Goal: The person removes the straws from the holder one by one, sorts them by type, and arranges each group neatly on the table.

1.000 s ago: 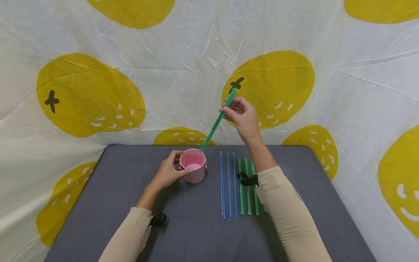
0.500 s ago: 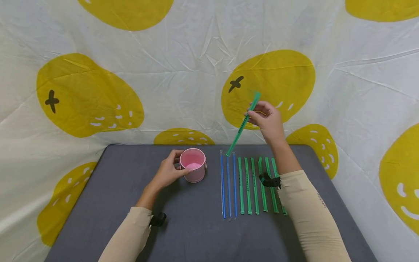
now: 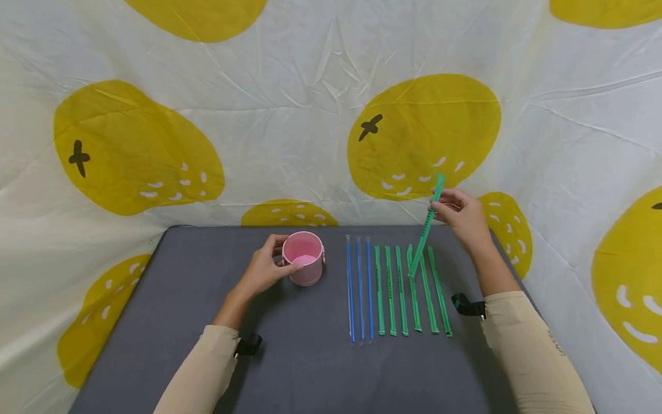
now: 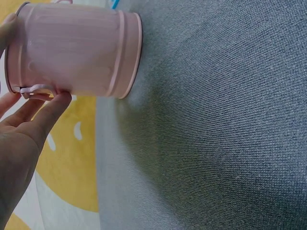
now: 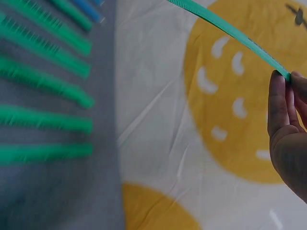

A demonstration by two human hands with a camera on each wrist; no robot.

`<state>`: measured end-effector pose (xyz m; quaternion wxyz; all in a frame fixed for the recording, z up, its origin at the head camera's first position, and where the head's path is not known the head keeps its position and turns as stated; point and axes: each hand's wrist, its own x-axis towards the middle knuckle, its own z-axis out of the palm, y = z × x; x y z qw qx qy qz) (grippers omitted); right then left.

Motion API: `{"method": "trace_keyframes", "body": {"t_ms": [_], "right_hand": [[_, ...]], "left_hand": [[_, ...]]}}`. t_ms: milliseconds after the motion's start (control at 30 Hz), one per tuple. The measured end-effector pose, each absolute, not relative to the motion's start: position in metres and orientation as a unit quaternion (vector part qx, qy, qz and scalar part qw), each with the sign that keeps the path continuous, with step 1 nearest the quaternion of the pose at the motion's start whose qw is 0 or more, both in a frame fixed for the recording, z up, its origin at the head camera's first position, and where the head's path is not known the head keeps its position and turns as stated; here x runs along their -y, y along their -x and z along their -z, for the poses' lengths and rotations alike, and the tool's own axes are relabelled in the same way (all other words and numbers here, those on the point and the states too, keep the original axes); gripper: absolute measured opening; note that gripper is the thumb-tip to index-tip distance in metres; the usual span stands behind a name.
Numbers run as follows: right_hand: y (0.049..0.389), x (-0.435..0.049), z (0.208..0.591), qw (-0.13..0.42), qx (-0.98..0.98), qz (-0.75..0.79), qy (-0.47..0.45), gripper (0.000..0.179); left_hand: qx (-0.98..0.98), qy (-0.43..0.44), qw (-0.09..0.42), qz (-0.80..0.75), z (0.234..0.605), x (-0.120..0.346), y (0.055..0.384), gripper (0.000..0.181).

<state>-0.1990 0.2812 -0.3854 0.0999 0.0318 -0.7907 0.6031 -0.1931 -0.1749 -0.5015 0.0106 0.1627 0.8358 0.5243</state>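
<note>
My left hand [image 3: 264,265] grips a small pink bucket [image 3: 306,275] from its left side, the thumb across its near side by the rim. Upright on the grey table, the bucket shows a bare pink inside. In the left wrist view, fingers touch the bucket [image 4: 72,52] near a handle lug. My right hand [image 3: 464,221] pinches a green paper-wrapped straw [image 3: 426,233] near its upper end, between thumb and fingers. That straw slants down to the left, its lower end over the row of green straws [image 3: 390,293]. In the right wrist view the held straw [image 5: 230,31] looks slightly bent.
Several green wrapped straws lie side by side on the table [image 3: 310,368], the rightmost ones slightly slanted. To their left are 3 blue straws [image 3: 360,299] in clear wrappers. Behind the table's far edge hangs a white cloth [image 3: 289,144] with yellow printed shapes.
My right hand has carried the green straw from beside the bucket's rim to the right and lower, over the green straws. The left hand and bucket have stayed put.
</note>
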Motion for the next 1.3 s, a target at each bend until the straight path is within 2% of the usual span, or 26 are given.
{"method": "trace_keyframes", "body": {"t_ms": [133, 333, 600, 900, 1167, 1300], "right_hand": [[0.193, -0.305, 0.402, 0.097, 0.832, -0.546, -0.015, 0.046], [0.189, -0.334, 0.425, 0.071, 0.871, -0.487, 0.003, 0.049], [0.185, -0.355, 0.454, -0.032, 0.909, -0.414, 0.041, 0.056], [0.184, -0.368, 0.499, -0.096, 0.906, -0.408, 0.050, 0.048], [0.172, -0.365, 0.516, -0.106, 0.893, -0.427, 0.097, 0.043], [0.167, -0.361, 0.520, -0.090, 0.904, -0.401, 0.114, 0.038]], "left_hand": [[-0.835, -0.168, 0.010, -0.523, 0.502, 0.175, 0.193, 0.078], [-0.840, -0.165, 0.005, -0.518, 0.499, 0.174, 0.192, 0.076], [-0.837, -0.169, 0.006, -0.520, 0.499, 0.173, 0.190, 0.076], [-0.834, -0.168, 0.012, -0.525, 0.498, 0.176, 0.190, 0.076], [-0.838, -0.169, 0.016, -0.519, 0.500, 0.174, 0.188, 0.076], [-0.837, -0.170, 0.020, -0.520, 0.503, 0.171, 0.187, 0.076]]}}
